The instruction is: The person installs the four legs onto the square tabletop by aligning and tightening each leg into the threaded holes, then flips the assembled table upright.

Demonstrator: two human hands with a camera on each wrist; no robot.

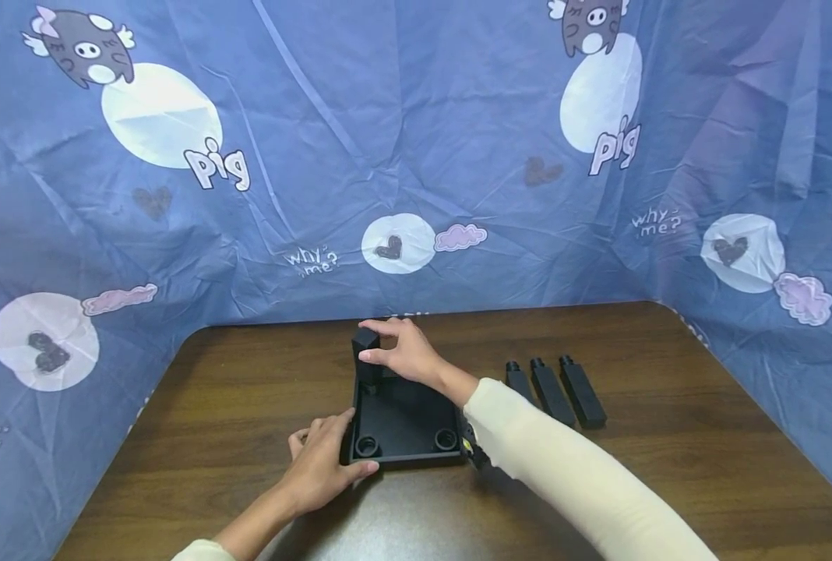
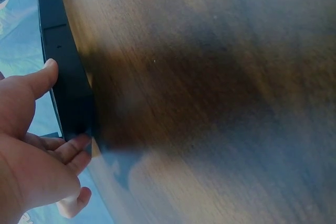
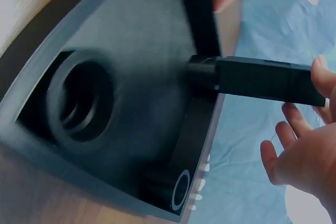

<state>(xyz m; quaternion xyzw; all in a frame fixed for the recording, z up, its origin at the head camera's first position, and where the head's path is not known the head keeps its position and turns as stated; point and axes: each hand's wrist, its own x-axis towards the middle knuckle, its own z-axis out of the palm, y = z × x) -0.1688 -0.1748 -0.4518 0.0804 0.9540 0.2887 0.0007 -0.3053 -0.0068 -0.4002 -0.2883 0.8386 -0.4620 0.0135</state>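
Observation:
A shallow black square base (image 1: 409, 413) with raised rims lies on the table, round threaded sockets showing in its corners. My left hand (image 1: 318, 463) grips its near left corner, thumb along the front side and fingers along the left side, as the left wrist view also shows. At the far left corner a black square leg (image 1: 365, 362) stands upright in the socket. My right hand (image 1: 412, 354) pinches that leg near its top between thumb and fingers. In the right wrist view the leg's round end (image 3: 203, 72) meets the socket; how deep it sits cannot be told.
Three more black legs (image 1: 551, 392) with threaded ends lie side by side on the wooden table (image 1: 248, 405), right of the base. A blue printed cloth (image 1: 402, 156) hangs behind and around the table. My right forearm passes over the base's right side.

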